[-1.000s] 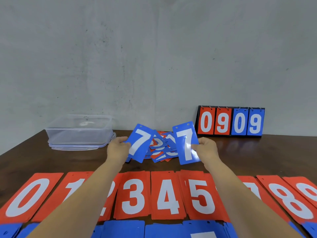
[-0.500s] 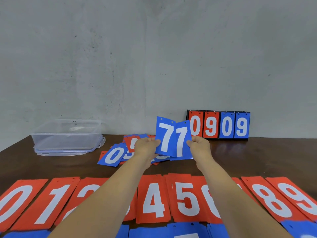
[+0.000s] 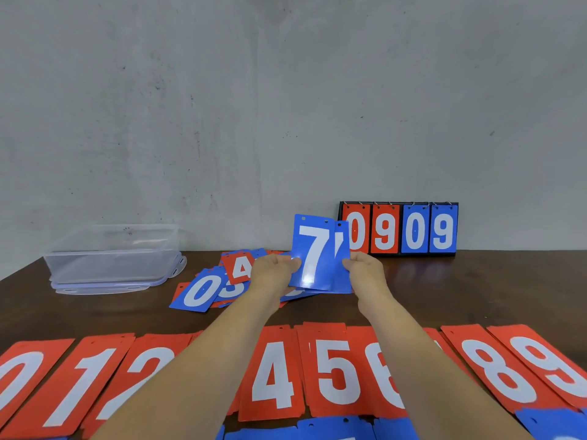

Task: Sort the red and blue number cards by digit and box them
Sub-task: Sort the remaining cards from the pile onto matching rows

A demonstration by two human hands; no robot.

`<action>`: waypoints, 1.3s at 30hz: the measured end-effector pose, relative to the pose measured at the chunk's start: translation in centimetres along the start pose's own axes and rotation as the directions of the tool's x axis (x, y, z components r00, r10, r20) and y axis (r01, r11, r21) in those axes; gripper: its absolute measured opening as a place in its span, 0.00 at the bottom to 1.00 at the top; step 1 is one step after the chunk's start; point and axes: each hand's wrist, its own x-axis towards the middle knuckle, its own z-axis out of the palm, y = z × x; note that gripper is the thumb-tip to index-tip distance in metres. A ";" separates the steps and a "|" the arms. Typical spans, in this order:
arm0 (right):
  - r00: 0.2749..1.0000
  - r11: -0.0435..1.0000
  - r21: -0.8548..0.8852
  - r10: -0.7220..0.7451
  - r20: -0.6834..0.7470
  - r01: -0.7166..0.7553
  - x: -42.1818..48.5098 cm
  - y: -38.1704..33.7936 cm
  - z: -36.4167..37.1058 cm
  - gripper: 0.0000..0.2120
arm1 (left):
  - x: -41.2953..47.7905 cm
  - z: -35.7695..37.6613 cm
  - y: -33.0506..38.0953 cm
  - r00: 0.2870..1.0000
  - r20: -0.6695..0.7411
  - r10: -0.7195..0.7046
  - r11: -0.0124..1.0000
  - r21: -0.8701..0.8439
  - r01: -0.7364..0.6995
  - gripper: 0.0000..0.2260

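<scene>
left grip (image 3: 273,272): thumb and fingers pinch the left edge of the front blue 7 card (image 3: 313,252), which is held upright above the counter (image 3: 476,290).
right grip (image 3: 365,269): pinches the right edge of the second blue card (image 3: 343,258), which is tucked behind the first so that only a strip with a slanted white stroke shows.
held cards: they overlap almost fully, raised in front of the loose pile (image 3: 228,289). The rear card's top corner covers part of the scoreboard (image 3: 400,230) in this view.
loose pile: red and blue cards lie jumbled on the counter beyond the hands, with a blue 0 card (image 3: 200,292) at the left edge and a red 4 card (image 3: 241,266) on top.
red row (image 3: 273,376): stacks run from 0 to 9, left to right, and the forearms (image 3: 197,369) hide 3 and 7.
blue row (image 3: 333,430): nearest the camera. Only the top edges show, so the digits are unreadable.
clear box (image 3: 111,255): far left on the counter, with a lid beneath it.
scoreboard: stands against the wall (image 3: 286,106) and reads 0 9 in red, then 0 9 in blue.
</scene>
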 end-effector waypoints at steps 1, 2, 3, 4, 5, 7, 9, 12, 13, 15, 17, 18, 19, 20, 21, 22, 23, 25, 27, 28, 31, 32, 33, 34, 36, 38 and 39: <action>1.000 0.999 0.037 0.016 0.024 -0.017 0.0 -0.2 0.2 0.07 | 0.2 0.1 -0.3 1.000 -0.014 0.008 0.999 0.039 -0.008 0.05; 0.999 0.998 0.064 0.026 0.042 -0.029 0.1 -0.4 0.4 0.05 | 0.6 0.2 -0.7 0.999 -0.029 0.019 0.997 0.074 -0.017 0.06; 0.998 0.996 0.085 0.032 0.050 -0.036 0.2 -0.5 0.6 0.05 | 0.8 0.3 -1.0 0.999 -0.038 0.030 0.994 0.106 -0.026 0.07; 0.998 0.994 0.103 0.041 0.048 -0.045 0.3 -0.7 0.8 0.04 | 1.0 0.4 -1.2 0.998 -0.040 0.040 0.990 0.134 -0.035 0.08; 0.998 0.991 0.124 0.050 0.047 -0.056 0.3 -0.8 0.9 0.05 | 1.2 0.5 -1.5 0.998 -0.041 0.048 0.987 0.153 -0.041 0.08; 0.998 0.996 0.089 0.009 0.060 -0.014 0.5 -0.4 1.3 0.06 | 1.6 0.8 -1.9 0.998 -0.041 0.052 0.985 0.166 -0.044 0.09; 0.996 0.998 -0.005 -0.059 0.073 0.060 0.8 0.2 1.6 0.05 | 1.9 1.1 -2.0 0.998 -0.040 0.057 0.982 0.182 -0.049 0.10; 0.997 0.997 -0.046 -0.061 0.043 0.063 1.7 0.9 1.6 0.07 | 2.6 0.4 -2.2 0.985 -0.057 0.162 0.935 0.329 -0.135 0.07; 0.998 0.998 -0.041 -0.051 0.040 0.053 2.1 1.1 1.5 0.06 | 3.1 -0.3 -2.3 0.972 -0.065 0.226 0.891 0.416 -0.180 0.05; 0.999 0.998 -0.045 -0.036 0.031 0.037 2.9 1.5 1.2 0.05 | 4.4 -2.2 -2.6 0.948 -0.057 0.314 0.764 0.607 -0.216 0.08; 1.000 0.998 -0.054 -0.017 0.011 0.018 4.0 2.2 1.1 0.06 | 6.2 -4.5 -3.1 0.951 -0.027 0.308 0.557 0.816 -0.157 0.21; 1.000 0.998 -0.058 -0.006 -0.002 0.006 4.4 2.5 0.9 0.06 | 6.8 -5.5 -3.4 0.962 0.003 0.273 0.423 0.898 -0.123 0.27; 1.000 0.998 -0.065 0.010 -0.015 -0.011 4.8 2.8 0.8 0.06 | 7.5 -6.4 -3.6 0.974 0.045 0.223 0.285 0.952 -0.109 0.33; 0.999 0.997 -0.072 0.028 -0.030 -0.030 5.3 3.1 0.7 0.06 | 8.1 -7.1 -3.9 0.983 0.088 0.162 0.179 0.977 -0.117 0.37; 0.998 0.996 -0.076 0.046 -0.044 -0.049 5.9 3.5 0.6 0.07 | 8.6 -7.5 -4.2 0.987 0.123 0.105 0.122 0.983 -0.136 0.40; 0.997 0.995 -0.077 0.060 -0.054 -0.064 6.4 3.8 0.5 0.08 | 8.9 -7.8 -4.5 0.987 0.149 0.055 0.090 0.984 -0.153 0.41; 0.995 0.994 -0.083 0.072 -0.066 -0.077 6.8 4.2 0.4 0.08 | 9.2 -8.1 -4.6 0.986 0.167 0.014 0.064 0.984 -0.168 0.42; 0.992 0.988 -0.121 0.079 -0.095 -0.090 7.5 4.7 0.0 0.09 | 9.3 -8.3 -4.6 0.980 0.194 -0.040 0.002 0.981 -0.194 0.41; 0.991 0.982 -0.168 0.069 -0.119 -0.088 7.9 5.0 -0.3 0.08 | 8.9 -8.3 -4.3 0.973 0.223 -0.061 -0.059 0.972 -0.226 0.39; 0.990 0.980 -0.180 0.062 -0.125 -0.084 8.0 5.0 -0.4 0.07 | 8.5 -8.4 -4.1 0.968 0.241 -0.070 -0.077 0.966 -0.246 0.37; 0.992 0.984 -0.163 0.054 -0.118 -0.073 8.0 4.6 -0.6 0.05 | 6.9 -9.0 -3.9 0.946 0.316 -0.074 -0.106 0.941 -0.322 0.34; 0.992 0.985 -0.156 0.054 -0.111 -0.071 7.8 4.4 -0.6 0.05 | 6.3 -9.4 -3.9 0.936 0.344 -0.072 -0.111 0.930 -0.350 0.32; 0.993 0.986 -0.151 0.053 -0.105 -0.069 7.7 4.2 -0.6 0.05 | 5.7 -9.9 -3.9 0.926 0.371 -0.068 -0.107 0.920 -0.376 0.31; 0.994 0.987 -0.145 0.053 -0.100 -0.067 7.6 4.0 -0.6 0.05 | 5.3 -10.4 -3.8 0.919 0.391 -0.060 -0.082 0.915 -0.395 0.29; 0.994 0.988 -0.137 0.059 -0.091 -0.071 7.3 3.8 -0.6 0.06 | 4.8 -11.5 -3.4 0.907 0.419 -0.050 -0.010 0.908 -0.420 0.26; 0.994 0.988 -0.137 0.064 -0.084 -0.075 6.8 3.9 -0.6 0.07 | 4.6 -12.1 -3.1 0.907 0.419 0.032 0.021 0.907 -0.420 0.27; 0.994 0.988 -0.135 0.066 -0.084 -0.077 6.6 4.0 -0.7 0.07 | 5.0 -12.2 -3.1 0.919 0.381 0.100 0.043 0.921 -0.386 0.25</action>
